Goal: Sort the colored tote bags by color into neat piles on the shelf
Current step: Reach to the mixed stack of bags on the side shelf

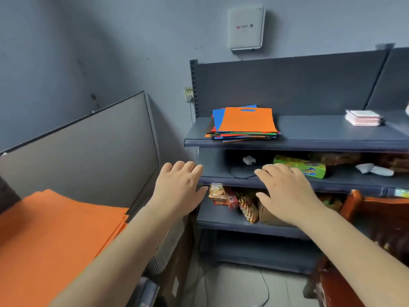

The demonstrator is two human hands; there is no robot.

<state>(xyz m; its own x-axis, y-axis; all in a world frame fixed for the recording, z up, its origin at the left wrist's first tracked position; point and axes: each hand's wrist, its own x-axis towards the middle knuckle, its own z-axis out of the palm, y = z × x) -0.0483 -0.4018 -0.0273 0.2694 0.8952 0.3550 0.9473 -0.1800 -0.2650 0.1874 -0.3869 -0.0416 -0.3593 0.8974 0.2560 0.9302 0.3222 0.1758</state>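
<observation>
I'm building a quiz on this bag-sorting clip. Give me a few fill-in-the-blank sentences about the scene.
1. The top bag on the mixed stack of flat fabric tote bags is ____.
2. That stack lies on the dark shelf unit's ____ shelf.
3. The left hand and right hand both hold ____.
4. The small stack of white cards lies to the bags' ____.

Answers: orange; top; nothing; right

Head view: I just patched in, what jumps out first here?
The mixed stack of tote bags, an orange one on top, sits at the left end of the top shelf. A big orange pile fills the lower left. Both hands, left hand and right hand, reach toward the shelves, fingers spread and holding nothing.
</observation>
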